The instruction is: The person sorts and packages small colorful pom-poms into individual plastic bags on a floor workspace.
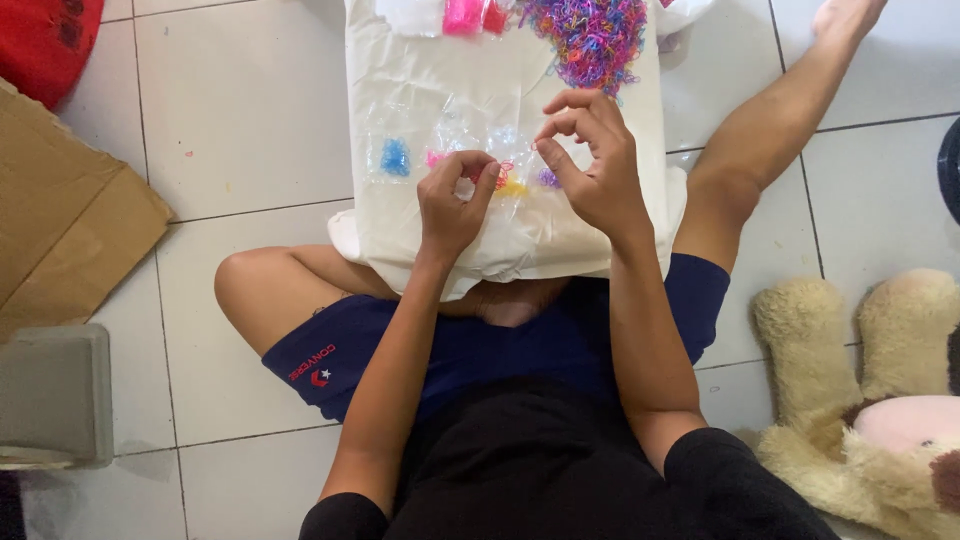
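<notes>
I sit on a tiled floor with a white pillow (420, 90) across my lap. On it lie clear plastic packets (455, 130) with small sorted heaps of tiny rubber bands: blue (395, 157), yellow (512, 188), purple (547, 178). A large mixed pile of colourful bands (590, 35) sits at the pillow's far end. My left hand (452, 200) pinches a clear packet near the red and yellow bands. My right hand (590, 160) hovers just right of it, thumb and forefinger pinched together above the purple heap; what it holds is too small to see.
Flattened cardboard (70, 210) and a red cushion (45, 40) lie at the left, a grey box (55, 395) at lower left. A plush toy (870, 390) rests at the lower right. Pink packets (465, 15) lie at the pillow's top edge.
</notes>
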